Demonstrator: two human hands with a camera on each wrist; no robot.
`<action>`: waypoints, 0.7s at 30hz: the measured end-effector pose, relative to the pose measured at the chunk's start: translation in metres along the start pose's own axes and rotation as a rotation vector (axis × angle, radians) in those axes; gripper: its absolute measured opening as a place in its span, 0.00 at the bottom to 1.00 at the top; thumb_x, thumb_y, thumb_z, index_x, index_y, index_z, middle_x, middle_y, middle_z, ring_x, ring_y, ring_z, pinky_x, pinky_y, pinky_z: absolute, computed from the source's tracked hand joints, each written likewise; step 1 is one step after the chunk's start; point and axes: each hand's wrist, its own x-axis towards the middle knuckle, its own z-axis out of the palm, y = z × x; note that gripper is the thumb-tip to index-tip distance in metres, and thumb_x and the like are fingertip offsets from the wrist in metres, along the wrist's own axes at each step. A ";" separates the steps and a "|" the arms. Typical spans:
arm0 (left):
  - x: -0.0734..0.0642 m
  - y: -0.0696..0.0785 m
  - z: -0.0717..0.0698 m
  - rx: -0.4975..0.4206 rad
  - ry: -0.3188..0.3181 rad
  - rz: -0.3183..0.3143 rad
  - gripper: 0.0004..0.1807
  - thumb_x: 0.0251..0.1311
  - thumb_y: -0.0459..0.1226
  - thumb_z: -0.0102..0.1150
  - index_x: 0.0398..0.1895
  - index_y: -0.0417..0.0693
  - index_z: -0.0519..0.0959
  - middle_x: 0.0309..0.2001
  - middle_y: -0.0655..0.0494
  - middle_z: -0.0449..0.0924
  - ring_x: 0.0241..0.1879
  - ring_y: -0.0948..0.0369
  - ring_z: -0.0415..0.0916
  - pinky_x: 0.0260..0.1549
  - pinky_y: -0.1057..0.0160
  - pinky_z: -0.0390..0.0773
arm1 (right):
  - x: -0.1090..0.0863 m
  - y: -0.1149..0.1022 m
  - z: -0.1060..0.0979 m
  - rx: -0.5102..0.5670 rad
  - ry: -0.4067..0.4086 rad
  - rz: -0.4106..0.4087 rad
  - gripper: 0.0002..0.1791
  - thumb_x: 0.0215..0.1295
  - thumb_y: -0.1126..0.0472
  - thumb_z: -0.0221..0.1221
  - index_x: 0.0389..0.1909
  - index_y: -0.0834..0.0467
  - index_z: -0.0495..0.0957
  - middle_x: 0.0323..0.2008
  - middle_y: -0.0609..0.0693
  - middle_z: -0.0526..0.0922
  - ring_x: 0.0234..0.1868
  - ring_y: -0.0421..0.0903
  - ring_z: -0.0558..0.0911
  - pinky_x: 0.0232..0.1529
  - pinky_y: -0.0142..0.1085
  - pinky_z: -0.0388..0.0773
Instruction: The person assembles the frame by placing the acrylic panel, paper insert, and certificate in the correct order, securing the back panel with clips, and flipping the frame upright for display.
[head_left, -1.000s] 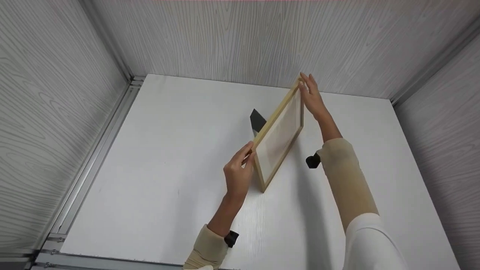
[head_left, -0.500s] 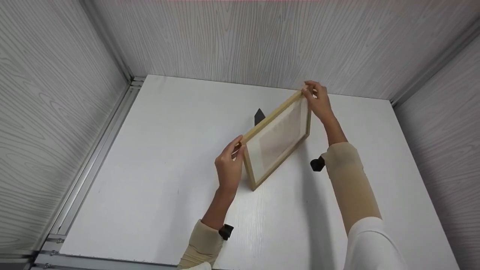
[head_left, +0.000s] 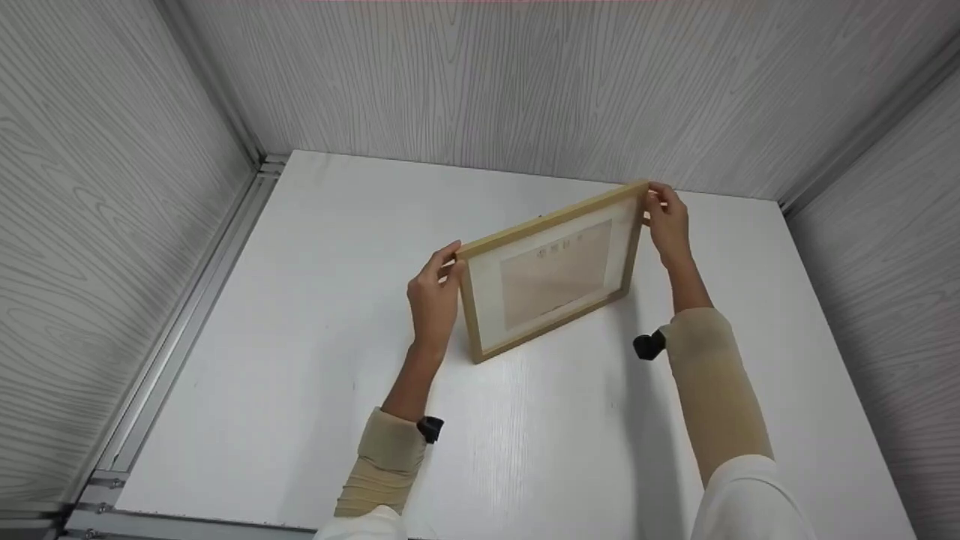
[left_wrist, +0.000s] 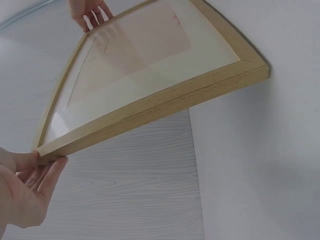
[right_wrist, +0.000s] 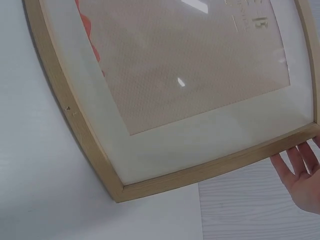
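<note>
A picture frame [head_left: 555, 274] with a light wooden border stands on its long lower edge on the white table, its glazed front facing the person. Behind the glass is a pale pinkish print [right_wrist: 200, 65] in a white mat. My left hand [head_left: 435, 304] pinches the upper left corner between thumb and fingers, as the left wrist view also shows with the hand [left_wrist: 30, 190] at the wooden edge. At the upper right corner my right hand [head_left: 669, 225] holds the side; in the right wrist view its fingers [right_wrist: 297, 162] lie along that edge. The frame's back is hidden.
The white tabletop [head_left: 300, 360] reaches to a grey wood-grain back wall [head_left: 480, 82]. Similar panels stand at left [head_left: 97, 225] and right [head_left: 892, 247]. A metal rail [head_left: 187, 322] runs along the table's left edge.
The picture frame has turned so its front faces the person more squarely. My left hand moved left, my right hand right and nearer. The dark rear stand has gone out of sight.
</note>
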 end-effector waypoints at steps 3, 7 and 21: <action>0.008 -0.004 -0.002 -0.005 -0.018 -0.008 0.16 0.61 0.35 0.55 0.51 0.40 0.77 0.44 0.49 0.79 0.38 0.60 0.78 0.36 0.66 0.77 | -0.009 -0.003 -0.005 0.047 0.021 0.016 0.16 0.70 0.66 0.45 0.56 0.63 0.70 0.44 0.54 0.72 0.43 0.47 0.74 0.47 0.43 0.74; 0.020 -0.010 -0.004 -0.005 -0.041 -0.025 0.17 0.61 0.36 0.55 0.52 0.40 0.77 0.44 0.50 0.79 0.39 0.60 0.78 0.37 0.66 0.76 | -0.024 -0.010 -0.011 0.079 0.027 0.008 0.16 0.68 0.70 0.46 0.55 0.65 0.71 0.44 0.56 0.73 0.41 0.47 0.75 0.47 0.43 0.74; 0.061 -0.030 -0.006 0.008 -0.088 -0.056 0.18 0.60 0.36 0.55 0.54 0.41 0.76 0.44 0.48 0.80 0.41 0.60 0.77 0.38 0.66 0.75 | -0.057 -0.007 -0.017 0.043 0.030 -0.053 0.20 0.68 0.69 0.49 0.60 0.64 0.68 0.48 0.59 0.72 0.45 0.49 0.74 0.46 0.40 0.75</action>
